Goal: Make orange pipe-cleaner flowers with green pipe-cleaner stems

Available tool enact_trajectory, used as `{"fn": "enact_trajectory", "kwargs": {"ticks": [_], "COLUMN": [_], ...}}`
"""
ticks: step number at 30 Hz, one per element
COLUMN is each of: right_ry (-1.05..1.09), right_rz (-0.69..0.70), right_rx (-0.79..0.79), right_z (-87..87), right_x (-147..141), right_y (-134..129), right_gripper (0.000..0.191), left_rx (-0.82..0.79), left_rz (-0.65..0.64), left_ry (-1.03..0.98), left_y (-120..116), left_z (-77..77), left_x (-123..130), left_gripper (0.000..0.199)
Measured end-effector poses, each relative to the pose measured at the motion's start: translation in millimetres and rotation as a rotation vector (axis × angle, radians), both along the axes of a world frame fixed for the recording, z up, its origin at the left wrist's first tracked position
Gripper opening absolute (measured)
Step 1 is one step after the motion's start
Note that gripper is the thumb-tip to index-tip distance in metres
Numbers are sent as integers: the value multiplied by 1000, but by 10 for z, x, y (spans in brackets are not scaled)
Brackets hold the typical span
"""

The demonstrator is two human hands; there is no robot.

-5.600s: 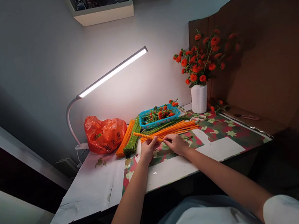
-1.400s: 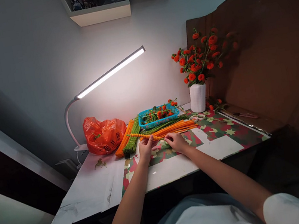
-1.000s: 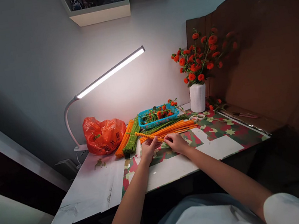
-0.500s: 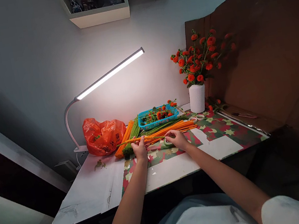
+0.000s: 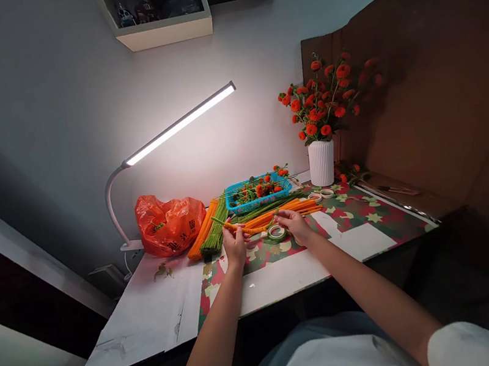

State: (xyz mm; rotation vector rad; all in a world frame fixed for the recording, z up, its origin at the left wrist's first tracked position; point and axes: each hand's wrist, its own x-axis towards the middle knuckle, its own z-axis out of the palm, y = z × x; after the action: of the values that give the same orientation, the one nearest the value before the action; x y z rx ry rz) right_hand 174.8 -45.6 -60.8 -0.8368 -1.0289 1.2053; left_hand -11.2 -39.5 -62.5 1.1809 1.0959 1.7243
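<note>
Between my hands is an orange pipe-cleaner coil (image 5: 255, 229) on a green pipe-cleaner stem, bent into a shallow downward curve. My left hand (image 5: 235, 249) is closed on its left part, where a green end sticks out up and to the left. At the other end, the fingers of my right hand (image 5: 294, 226) pinch the green tip, which points upward. Just below the right fingertips lies a roll of green tape (image 5: 277, 234). Behind the coil lie loose orange pipe cleaners (image 5: 301, 205) and a bundle of green pipe cleaners (image 5: 215, 231).
A blue basket (image 5: 235, 208) of orange flowers stands at the back, near a white vase (image 5: 322, 163) of similar blooms. To the left are an orange plastic bag (image 5: 170, 222) and a lit lamp (image 5: 182, 123). Pliers (image 5: 396, 190) lie right, by a cardboard sheet (image 5: 424, 86).
The orange coil has gone from straight to bowed. Its green right end now points up, and the left end has shifted to the right with my left hand.
</note>
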Motion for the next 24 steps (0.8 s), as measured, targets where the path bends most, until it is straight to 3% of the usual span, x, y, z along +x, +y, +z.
{"fn": "enact_trajectory", "kwargs": {"ticks": [7,14,24], "right_ry": [27,34,-25], "right_rz": [-79,-55,40], "right_rx": [-54,-58,-44], "right_z": [-144,-134,-96], "right_x": [-4,-21,-15], "right_y": [123,109,9], "right_gripper": [34,30,37], "left_rx": [-67,-171,-210], "left_rz": [-132,-201,-165], "left_ry": [-161,-374,-551], "left_y": [31,8,14], "left_z": [23,89,109], "left_x": [-21,-57,-65], "left_gripper": [30,15,13]}}
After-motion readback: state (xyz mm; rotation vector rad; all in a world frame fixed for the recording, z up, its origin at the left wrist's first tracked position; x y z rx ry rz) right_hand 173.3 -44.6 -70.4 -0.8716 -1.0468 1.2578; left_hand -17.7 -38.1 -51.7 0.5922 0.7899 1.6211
